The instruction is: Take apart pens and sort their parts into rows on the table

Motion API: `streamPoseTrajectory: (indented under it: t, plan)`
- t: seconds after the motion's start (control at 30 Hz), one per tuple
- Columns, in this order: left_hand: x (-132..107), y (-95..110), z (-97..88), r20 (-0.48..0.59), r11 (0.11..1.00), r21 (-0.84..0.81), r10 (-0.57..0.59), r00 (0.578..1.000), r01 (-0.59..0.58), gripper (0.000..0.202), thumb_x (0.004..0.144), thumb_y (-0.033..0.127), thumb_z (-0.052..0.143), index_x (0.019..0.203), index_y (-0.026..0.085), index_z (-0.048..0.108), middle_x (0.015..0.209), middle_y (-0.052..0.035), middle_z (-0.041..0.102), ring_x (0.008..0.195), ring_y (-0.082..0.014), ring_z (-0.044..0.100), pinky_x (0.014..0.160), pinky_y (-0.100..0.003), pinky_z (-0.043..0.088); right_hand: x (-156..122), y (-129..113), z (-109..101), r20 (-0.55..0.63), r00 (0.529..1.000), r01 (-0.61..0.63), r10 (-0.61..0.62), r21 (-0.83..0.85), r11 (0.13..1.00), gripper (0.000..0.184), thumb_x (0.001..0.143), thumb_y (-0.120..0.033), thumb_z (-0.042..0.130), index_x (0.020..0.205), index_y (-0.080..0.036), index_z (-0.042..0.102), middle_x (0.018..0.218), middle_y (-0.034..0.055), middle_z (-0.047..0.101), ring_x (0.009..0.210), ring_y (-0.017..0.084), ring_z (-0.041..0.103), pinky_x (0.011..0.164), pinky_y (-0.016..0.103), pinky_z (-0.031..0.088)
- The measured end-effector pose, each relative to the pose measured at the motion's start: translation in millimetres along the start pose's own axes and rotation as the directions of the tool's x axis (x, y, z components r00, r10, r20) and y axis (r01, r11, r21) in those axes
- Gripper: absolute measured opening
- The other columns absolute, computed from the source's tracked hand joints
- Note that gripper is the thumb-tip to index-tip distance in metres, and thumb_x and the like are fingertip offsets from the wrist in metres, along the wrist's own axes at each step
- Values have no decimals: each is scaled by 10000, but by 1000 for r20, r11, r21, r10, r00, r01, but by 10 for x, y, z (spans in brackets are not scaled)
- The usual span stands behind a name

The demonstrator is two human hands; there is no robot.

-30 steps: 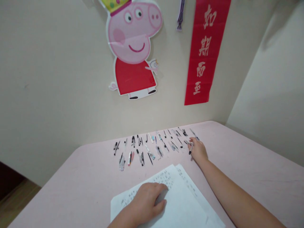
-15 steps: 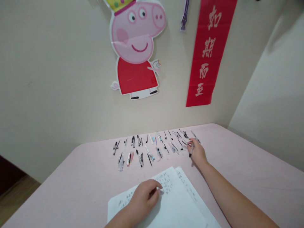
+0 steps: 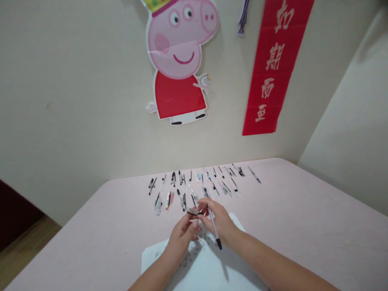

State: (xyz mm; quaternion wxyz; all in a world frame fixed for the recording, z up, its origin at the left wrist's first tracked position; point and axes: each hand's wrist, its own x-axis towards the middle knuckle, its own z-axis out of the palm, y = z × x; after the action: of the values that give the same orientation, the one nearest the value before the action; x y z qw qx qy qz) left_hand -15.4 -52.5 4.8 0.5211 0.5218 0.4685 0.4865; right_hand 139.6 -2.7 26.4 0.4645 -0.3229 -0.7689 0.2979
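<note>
The fingers of the right hand (image 3: 224,221) are bent inward, thumb and forefinger drawn almost together, and they have hold of a slim pen (image 3: 213,222) that slants down across the palm side of that hand. Its barrel is pale and see-through, with a violet-grey cast, and its lower end is black and tapers a little; whether that end is a cap or a grip cannot be told. The fingers of the left hand (image 3: 181,236) are also curled, with only a narrow gap to the thumb, and they meet the right fingertips around a thin black piece (image 3: 190,213) with something clear beside it. Which hand bears these small parts, and whether the left fingers have closed on them, is hard to tell. The pen is above white sheets of paper (image 3: 230,268), apart from them, its lower end toward the wearer; handwriting shows on the paper under the hands. Beyond, on the pink table (image 3: 303,218), small groups of pen parts (image 3: 225,188) lie in two rough rows, black, clear and light blue, with a white-and-pink piece (image 3: 168,201) among them. A lone pen (image 3: 254,175) lies at the far right.
</note>
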Motion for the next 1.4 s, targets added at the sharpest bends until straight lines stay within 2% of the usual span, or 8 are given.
streamPoseTrajectory:
  t: [0.17,0.3,0.4,0.5,0.63,0.8,1.23,1.4]
  plan:
    - [-22,72,11,-70,1000,-11,15,997,-16,459,841,538,524,1142,200,602,978,-73,666,789,-152,604,686,-272,493,-75,-167,82,111,993,-37,32,41,998,348,727,-89,567,1038,-233,628,902,33,677,775,174,592,735,317,486]
    - [-9,64,-22,-161,994,76,88,983,-76,386,844,483,529,1105,207,595,1059,-80,651,858,-168,613,700,-281,499,-74,-157,19,47,989,-144,143,32,989,308,852,-292,542,1146,-239,615,907,59,674,818,204,609,770,349,484]
    - [19,32,-75,-202,957,261,179,963,-123,306,854,418,507,1047,203,607,932,-56,643,760,-155,605,661,-286,500,-90,-142,-49,28,990,-136,135,45,990,410,931,-424,403,1266,-247,560,996,87,652,938,225,591,878,388,447]
    - [28,27,-115,-130,852,477,311,941,-216,241,855,314,492,1017,200,630,883,-53,621,794,-175,592,687,-306,494,-105,-171,-81,71,994,-84,77,98,992,475,949,-501,296,1265,-276,571,1042,85,622,994,224,562,920,396,423]
    - [4,73,-121,-38,772,584,333,942,-250,255,869,255,450,1054,201,617,888,-56,605,830,-195,586,707,-326,482,-109,-237,-58,105,990,-118,97,213,970,513,941,-560,246,1197,-321,620,1050,62,585,1057,211,530,960,397,400]
    - [-28,133,-100,20,732,633,310,950,-252,290,876,240,413,1093,202,602,929,-73,591,844,-203,578,721,-335,479,-91,-250,-40,132,977,-194,166,248,949,515,914,-602,280,1120,-331,667,1076,69,586,1088,219,508,988,424,376]
    - [-35,145,-80,15,683,696,293,956,-221,271,835,181,420,1035,190,604,889,-59,570,817,-198,562,724,-320,460,-113,-218,-25,126,982,-168,142,225,960,527,908,-607,294,1057,-307,701,1050,80,603,1055,226,514,973,436,381]
    - [-50,131,-93,118,627,731,274,955,-270,274,853,183,428,1074,205,588,903,-61,574,813,-186,565,728,-299,460,-124,-119,25,107,981,-182,162,217,959,504,900,-606,330,1180,-316,633,1137,82,572,1153,231,466,1036,445,328]
